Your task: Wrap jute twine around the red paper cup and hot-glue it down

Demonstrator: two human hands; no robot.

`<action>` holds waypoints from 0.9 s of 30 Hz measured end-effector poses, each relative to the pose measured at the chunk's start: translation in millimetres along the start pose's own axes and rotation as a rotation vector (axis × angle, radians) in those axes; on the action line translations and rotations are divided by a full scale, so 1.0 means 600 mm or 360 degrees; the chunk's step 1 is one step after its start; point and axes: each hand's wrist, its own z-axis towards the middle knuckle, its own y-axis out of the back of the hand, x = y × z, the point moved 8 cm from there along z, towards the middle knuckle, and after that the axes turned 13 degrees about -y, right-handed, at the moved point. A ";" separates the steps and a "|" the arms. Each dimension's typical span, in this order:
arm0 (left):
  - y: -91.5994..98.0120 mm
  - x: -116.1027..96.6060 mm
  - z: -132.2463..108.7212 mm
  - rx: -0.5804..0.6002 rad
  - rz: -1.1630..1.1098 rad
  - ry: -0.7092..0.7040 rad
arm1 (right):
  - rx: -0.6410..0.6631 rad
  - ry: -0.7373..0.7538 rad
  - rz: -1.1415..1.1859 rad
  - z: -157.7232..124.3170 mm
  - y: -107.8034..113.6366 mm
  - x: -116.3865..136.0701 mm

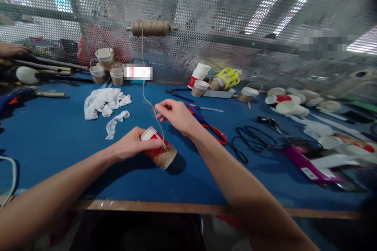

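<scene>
A red and white paper cup (153, 136) lies tilted in my left hand (134, 145), with the thumb pressed along its side. Brown twine is wound around the cup's lower end. From there a loose strand of twine (143, 59) rises to a spool (150, 28) on a rod at the back mesh. My right hand (175, 114) is above and right of the cup, its fingers curled at the strand; the fingertips appear to pinch it. White lace pieces (103, 101) rest on the blue table (73, 125) left of the cup.
Small twine-covered baskets (105, 58) stand stacked at the back left. A glue gun (197, 113) and red-handled scissors (218, 134) are beside my right forearm. Farther right are a black cable (255, 139), paper cups (291, 108) and a purple box (309, 164). Another person's hand (13, 50) shows at far left.
</scene>
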 end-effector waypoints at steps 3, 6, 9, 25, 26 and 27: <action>0.008 0.000 0.003 -0.0092 0.0004 -0.0036 | -0.0030 0.0078 -0.0335 -0.029 0.014 0.004; 0.013 0.003 0.004 -0.0136 0.0027 -0.0060 | -0.0066 0.0134 -0.0569 -0.053 0.015 0.007; 0.015 0.008 0.006 -0.0147 0.0064 -0.0071 | 0.0096 0.0194 -0.0558 -0.071 -0.008 0.013; 0.044 -0.008 0.003 -0.0535 0.0131 -0.0150 | -0.0751 -0.0428 -0.1365 0.026 0.183 -0.073; 0.047 -0.013 0.002 -0.0570 0.0159 -0.0195 | -0.0724 -0.0526 -0.1419 0.041 0.197 -0.094; 0.050 -0.018 0.002 -0.0599 0.0194 -0.0243 | -0.0688 -0.0600 -0.1462 0.054 0.205 -0.114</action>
